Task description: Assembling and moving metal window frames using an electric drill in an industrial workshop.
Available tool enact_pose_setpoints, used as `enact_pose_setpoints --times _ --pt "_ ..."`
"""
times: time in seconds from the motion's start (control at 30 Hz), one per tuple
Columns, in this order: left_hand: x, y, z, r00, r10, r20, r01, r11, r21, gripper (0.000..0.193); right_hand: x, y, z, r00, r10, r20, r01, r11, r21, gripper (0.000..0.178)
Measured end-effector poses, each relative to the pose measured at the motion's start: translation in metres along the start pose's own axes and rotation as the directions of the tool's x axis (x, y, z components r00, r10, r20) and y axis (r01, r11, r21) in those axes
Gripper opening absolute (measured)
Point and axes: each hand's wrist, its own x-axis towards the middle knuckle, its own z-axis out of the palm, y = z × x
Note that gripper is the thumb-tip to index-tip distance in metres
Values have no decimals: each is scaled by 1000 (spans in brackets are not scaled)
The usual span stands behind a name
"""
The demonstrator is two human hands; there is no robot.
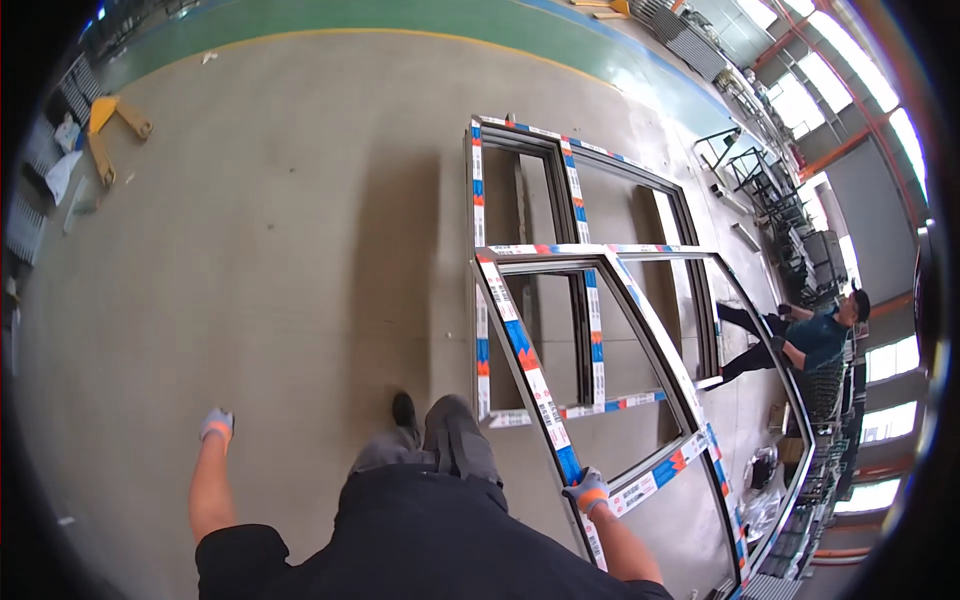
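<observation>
A large window frame [541, 395], its bars covered with white, blue and orange protective tape, stands tilted along my right side. My right hand [590, 490], in a grey and orange glove, is closed around its near upright bar, by the corner with a crossbar. My left hand [217, 425], gloved the same way, hangs out to the left, away from the frame. Its fingers look curled in, with nothing visible in them. A second taped window frame [478, 190] stands just beyond the first and partly shows through its openings.
A co-worker [828, 335] in dark clothes stands at the frames' far right side, hands near the bars. Metal racks and stock [755, 180] line the right. A yellow pallet jack [102, 115] stands at the far left. Grey floor [250, 250] runs to a green lane [350, 15].
</observation>
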Motion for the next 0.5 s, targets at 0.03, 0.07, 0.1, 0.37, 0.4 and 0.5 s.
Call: enact_pose_setpoints --times 0.03,0.07,0.1,0.37,0.4,0.5 --pt "20 80 -47 998 49 -35 -49 999 10 43 19 -9 -8 1000 3 -18 -3 1000 -8 58" --pt "45 117 -86 985 134 -109 -136 991 -14 40 42 -32 -21 1000 11 1 -11 1000 -13 59" --pt "73 154 -125 958 214 -190 -225 974 -39 38 74 -60 -41 1000 11 11 -11 1000 -19 59" --pt "213 318 -215 908 230 -351 -241 971 14 34 285 -202 -103 999 4 43 -4 1000 -3 59" --pt "219 337 -215 927 228 -297 -236 972 9 34 312 -222 -114 999 -6 34 6 1000 24 58" --pt "205 366 -209 970 215 -114 -199 970 137 37 357 -266 -148 999 21 49 -23 999 48 57"
